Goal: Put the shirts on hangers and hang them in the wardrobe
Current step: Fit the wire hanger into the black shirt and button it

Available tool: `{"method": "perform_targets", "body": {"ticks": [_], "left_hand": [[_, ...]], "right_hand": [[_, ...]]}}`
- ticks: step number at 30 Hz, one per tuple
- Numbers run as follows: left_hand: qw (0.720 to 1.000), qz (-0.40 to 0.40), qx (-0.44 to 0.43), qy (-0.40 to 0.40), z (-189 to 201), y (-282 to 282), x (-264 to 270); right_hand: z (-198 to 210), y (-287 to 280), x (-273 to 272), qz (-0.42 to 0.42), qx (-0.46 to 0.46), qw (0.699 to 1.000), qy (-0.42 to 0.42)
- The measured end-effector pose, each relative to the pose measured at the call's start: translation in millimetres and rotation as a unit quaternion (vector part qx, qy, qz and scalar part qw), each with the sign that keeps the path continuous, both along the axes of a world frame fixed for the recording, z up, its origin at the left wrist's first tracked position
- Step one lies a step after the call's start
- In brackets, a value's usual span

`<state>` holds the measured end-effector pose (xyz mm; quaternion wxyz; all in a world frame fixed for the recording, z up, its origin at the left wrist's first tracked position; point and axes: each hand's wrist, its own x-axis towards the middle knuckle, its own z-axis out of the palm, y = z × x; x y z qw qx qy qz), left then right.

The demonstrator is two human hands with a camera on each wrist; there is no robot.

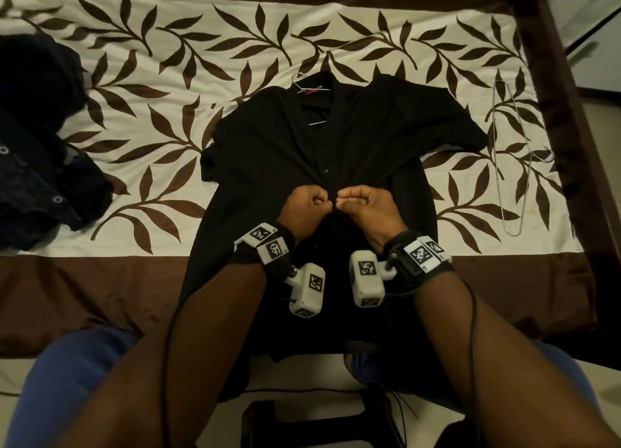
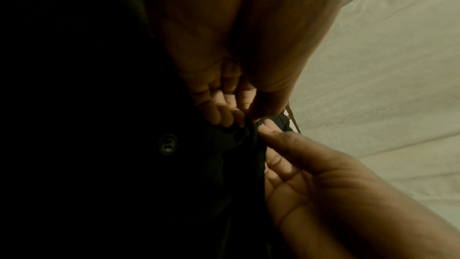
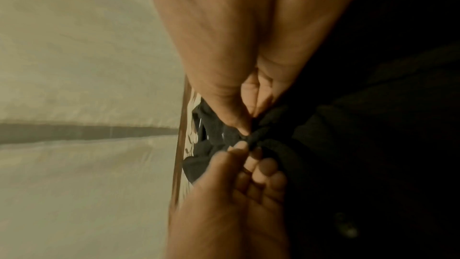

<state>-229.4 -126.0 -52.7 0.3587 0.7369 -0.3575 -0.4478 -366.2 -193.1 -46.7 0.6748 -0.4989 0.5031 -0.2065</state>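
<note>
Nearest: two forearms with strapped-on wrist cameras [image 1: 307, 289], reaching over the bed edge

Left hand [image 1: 307, 205]: fingers curled, pinching the left front edge of the black shirt [image 1: 268, 152] at mid-chest

Right hand [image 1: 366, 204]: fingers curled, pinching the opposite front edge; the two hands nearly touch at the placket, apparently fastening a button. The wrist views confirm cloth between the fingertips [image 2: 239, 117]; the button being worked is hidden

Black shirt: lying flat, front up, on the leaf-patterned bedspread [image 1: 151, 78], lower hem hanging over the bed's near edge. One button [image 1: 325, 171] just above the hands looks done up

Hanger [image 1: 304, 88]: wire, already inside the shirt, hook poking out at the collar, bar visible in the open neck

Spare hanger [image 1: 510, 165]: wire, lying bare on the bedspread well to the right

Dark clothes [image 1: 37, 145]: heap at the far left of the bed, not yet on hangers

Wardrobe: not in view

Progress, as judged: first shirt on its hanger and being buttoned; carrying it to the wardrobe remains, then the heap
</note>
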Motion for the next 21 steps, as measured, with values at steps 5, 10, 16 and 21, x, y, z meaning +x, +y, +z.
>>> {"method": "perform_targets", "body": {"ticks": [5, 10, 16, 21], "left_hand": [[0.996, 0.027, -0.054, -0.065, 0.3, -0.3, 0.0], [0.995, 0.065, -0.023, -0.075, -3.4, 1.9, 1.8], [0.987, 0.025, 0.040, -0.153, 2.1, 37.8, 4.2], [0.951, -0.076, 0.079, -0.289, -3.8, 90.0, -2.8]], "right_hand": [[4.5, -6.8, -2.9, 0.010, 0.052, 0.998, -0.042], [4.1, -0.4, -9.3, 0.062, -0.104, 0.992, 0.037], [6.3, 30.3, -41.7, 0.060, -0.427, 0.865, 0.258], [0.9, 50.7, -66.9, 0.131, -0.391, 0.791, 0.452]]}}
